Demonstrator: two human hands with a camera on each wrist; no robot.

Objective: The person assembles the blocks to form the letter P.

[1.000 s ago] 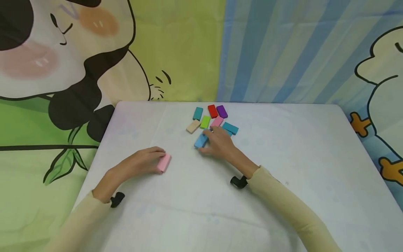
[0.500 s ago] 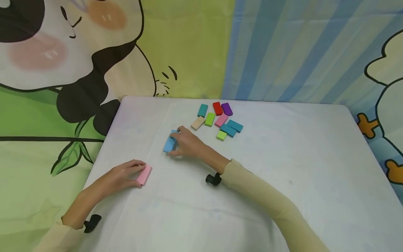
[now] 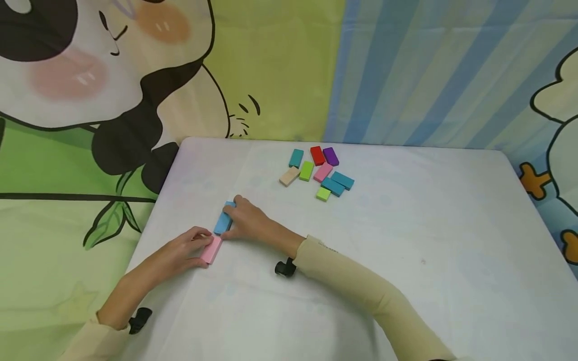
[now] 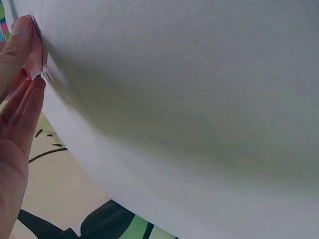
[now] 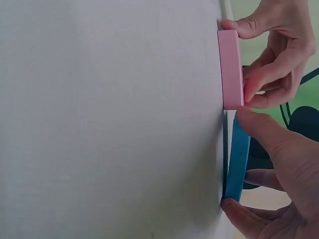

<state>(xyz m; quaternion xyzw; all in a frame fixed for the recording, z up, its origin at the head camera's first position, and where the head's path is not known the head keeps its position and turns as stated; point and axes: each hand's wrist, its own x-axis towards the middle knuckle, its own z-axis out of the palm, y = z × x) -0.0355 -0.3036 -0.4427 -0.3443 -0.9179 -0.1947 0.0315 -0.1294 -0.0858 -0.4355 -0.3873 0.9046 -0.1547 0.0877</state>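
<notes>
On the left part of the white table, my left hand (image 3: 180, 249) holds a pink block (image 3: 211, 250) between thumb and fingers. My right hand (image 3: 248, 220) grips a light blue block (image 3: 224, 218) by its two ends, thumb at the near end and fingers at the far one. The blue block lines up end to end beyond the pink block. In the right wrist view, the blue block (image 5: 238, 159) tilts slightly off the table and its end sits right by the pink block (image 5: 232, 69), where my right thumb is. The left wrist view shows only part of the pink block (image 4: 36, 55).
Toward the back of the table (image 3: 406, 225) lies a loose group of blocks: a red block (image 3: 317, 156), a purple block (image 3: 331, 156), a wooden block (image 3: 289, 176), a pink one, several teal and green ones. A printed cloth (image 3: 280, 70) hangs behind the table.
My right hand has carried the light blue block from the group leftward and nearer, to the pink block's far end. My left hand has shifted the pink block a little left and nearer.
</notes>
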